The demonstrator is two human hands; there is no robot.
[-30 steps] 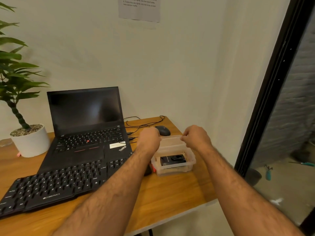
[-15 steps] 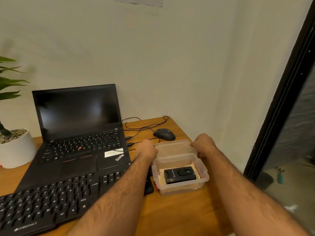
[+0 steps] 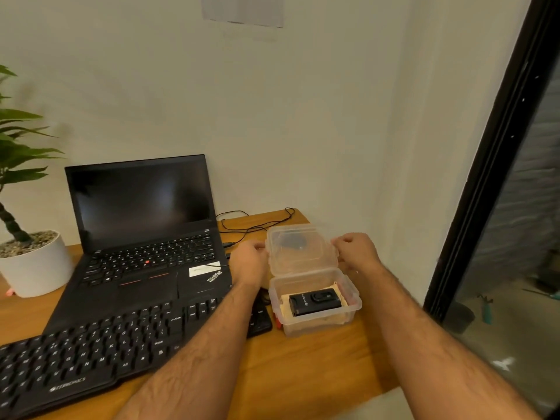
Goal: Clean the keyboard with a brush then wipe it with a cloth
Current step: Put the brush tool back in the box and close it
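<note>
Since a second ago you have lifted the lid (image 3: 301, 248) clear of the clear box (image 3: 315, 304), so the tools are now reachable. Your left hand (image 3: 250, 262) and right hand (image 3: 356, 250) each keep a grip clamped on a lid edge. Inside lies a black case (image 3: 315, 302) on tan cloth-like material. The keyboard (image 3: 100, 350) waits on the desk (image 3: 303, 368) at 9 o'clock from the box.
</note>
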